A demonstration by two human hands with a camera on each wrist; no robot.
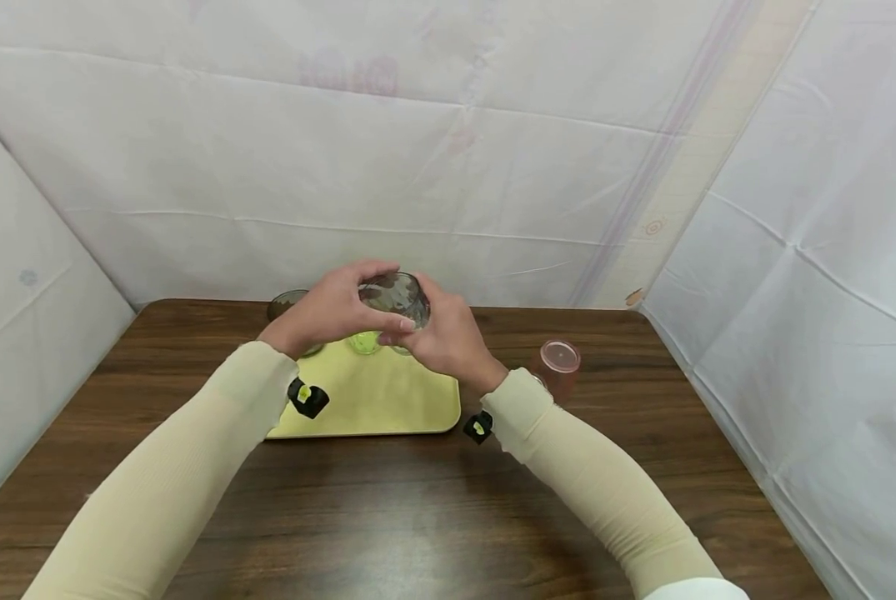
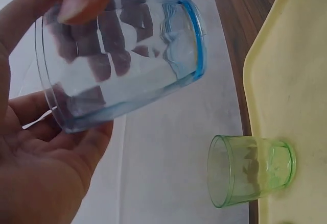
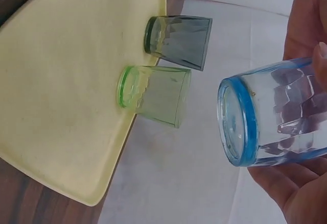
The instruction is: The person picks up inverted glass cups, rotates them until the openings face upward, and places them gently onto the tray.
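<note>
Blue-tinted faceted clear tumbler (image 2: 120, 60) is gripped by left hand (image 1: 327, 310) and right hand (image 1: 448, 337) around its wall. Judged light, rigid, slippery, likely breakable; hold mid-wall.

Wooden table (image 1: 387, 508): yellow tray (image 1: 387, 408), pink cup (image 1: 558, 367)

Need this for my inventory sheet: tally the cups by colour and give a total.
Blue cup, held in both hands: 1
Green cup, on the yellow tray: 1
Dark grey cup, on the tray: 1
Pink cup, on the table: 1
Total: 4
</note>
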